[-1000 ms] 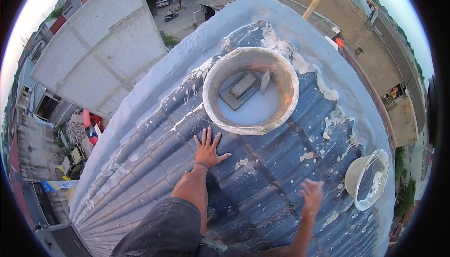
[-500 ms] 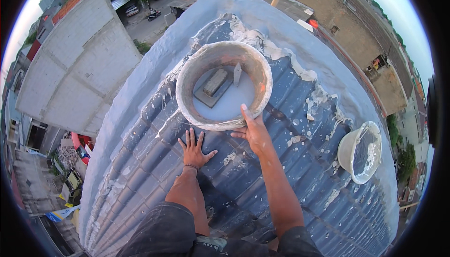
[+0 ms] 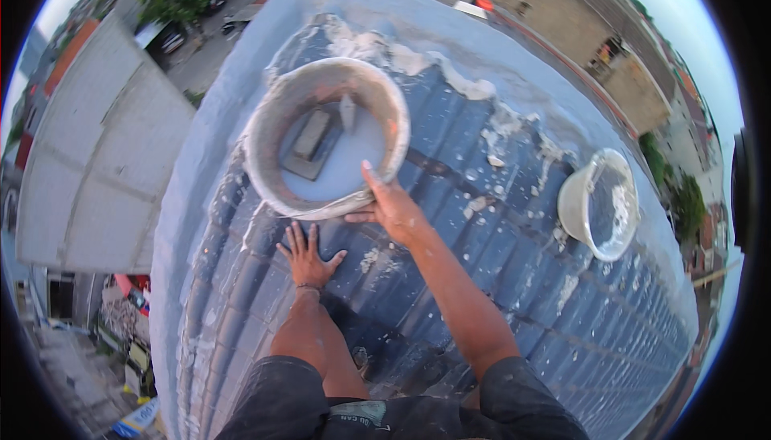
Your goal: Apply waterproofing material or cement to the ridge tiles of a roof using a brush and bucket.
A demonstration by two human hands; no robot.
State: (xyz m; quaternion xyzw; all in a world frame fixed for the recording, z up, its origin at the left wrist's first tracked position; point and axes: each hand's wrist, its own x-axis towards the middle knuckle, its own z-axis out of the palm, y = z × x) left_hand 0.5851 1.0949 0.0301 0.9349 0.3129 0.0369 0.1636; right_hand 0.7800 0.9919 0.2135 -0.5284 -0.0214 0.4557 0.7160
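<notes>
A large mortar-stained bucket (image 3: 321, 209) stands on the dark ribbed roof tiles (image 3: 434, 279) in front of me, holding milky liquid. Inside it sit a rectangular plastering float (image 3: 312, 136) with a block-like handle and a small grey pointed tool (image 3: 347, 112) leaning at the far wall; its exact kind is unclear. My right hand (image 3: 391, 211) grips the bucket's near right rim, thumb over the inside and fingers under the outside. My left hand (image 3: 309, 263) lies flat on the tiles just below the bucket, fingers spread and empty.
At the right, a smaller whitish bucket (image 3: 575, 203) tilts on the tiles, its inside smeared with white. Rough cement (image 3: 450, 75) lines the tile edge beside a raised blue-grey parapet (image 3: 490, 59). Beyond that the roof drops to buildings and a street far below.
The view has turned, so the roof and both buckets appear shifted to the left. My right hand keeps its grip on the rim, and my left hand stays flat on the tiles.
</notes>
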